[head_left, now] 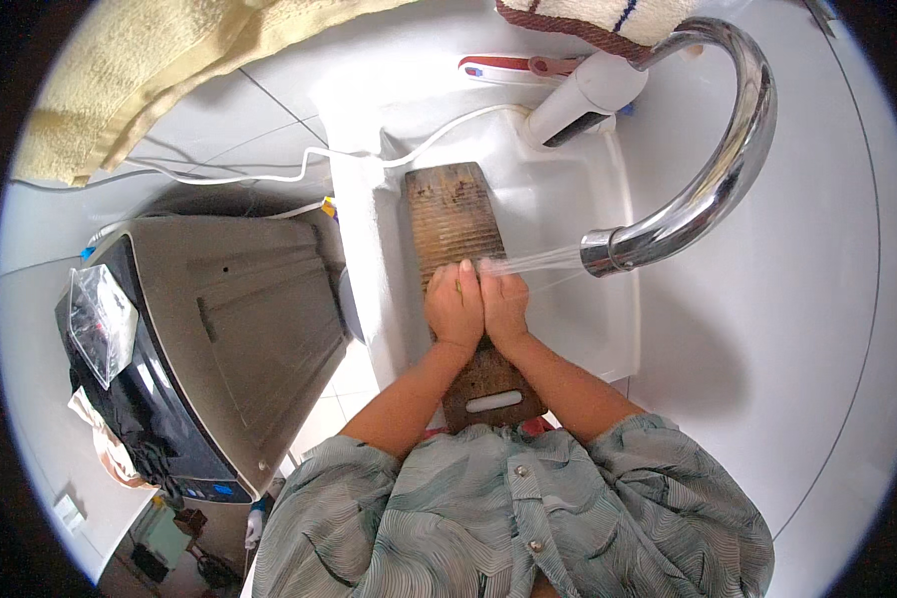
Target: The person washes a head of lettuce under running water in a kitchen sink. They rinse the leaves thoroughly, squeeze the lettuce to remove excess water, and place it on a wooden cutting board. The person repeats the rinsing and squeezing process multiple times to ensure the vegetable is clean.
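Observation:
A wooden washboard [454,213] with a ridged face and a slot at its near end leans in a white sink [624,314]. My left hand [454,305] and my right hand [504,300] are pressed side by side over the middle of the board, fingers curled. A small greenish bit shows at the left fingers; whether it belongs to something held under them cannot be told. Water runs from a curved chrome faucet spout [602,253] onto the fingers of my right hand.
A washing machine [247,314] stands at the left, with a clear plastic container [103,323] and dark cloth on it. A yellow towel [142,67] hangs at the upper left. A red-and-white brush [512,69] lies behind the sink, beside the white faucet body [590,97]. A white cord crosses the sink's rim.

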The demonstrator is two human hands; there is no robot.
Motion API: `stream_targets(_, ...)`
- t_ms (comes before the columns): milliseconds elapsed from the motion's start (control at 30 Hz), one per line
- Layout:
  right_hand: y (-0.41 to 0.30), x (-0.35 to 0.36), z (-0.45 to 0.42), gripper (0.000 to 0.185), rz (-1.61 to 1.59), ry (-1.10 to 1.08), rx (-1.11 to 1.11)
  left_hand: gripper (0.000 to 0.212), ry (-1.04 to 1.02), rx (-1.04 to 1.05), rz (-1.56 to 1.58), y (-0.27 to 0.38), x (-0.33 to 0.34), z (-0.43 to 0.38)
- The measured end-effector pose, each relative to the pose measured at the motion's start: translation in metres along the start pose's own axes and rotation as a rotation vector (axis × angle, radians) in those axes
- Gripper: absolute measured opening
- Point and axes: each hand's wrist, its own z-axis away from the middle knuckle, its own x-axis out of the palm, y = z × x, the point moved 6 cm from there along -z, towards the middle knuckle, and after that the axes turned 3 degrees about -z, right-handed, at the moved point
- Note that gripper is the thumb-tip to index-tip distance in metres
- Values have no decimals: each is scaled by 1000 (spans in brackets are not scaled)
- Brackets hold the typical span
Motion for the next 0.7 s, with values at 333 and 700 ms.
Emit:
stream_targets(333,-11,9,-39,34,64,19,-146,43,-127,23,-113,-10,13,-37)
stream_targets(700,4,9,-50,49,-182,21,227,57,-171,-268,222,-47,15,-47)
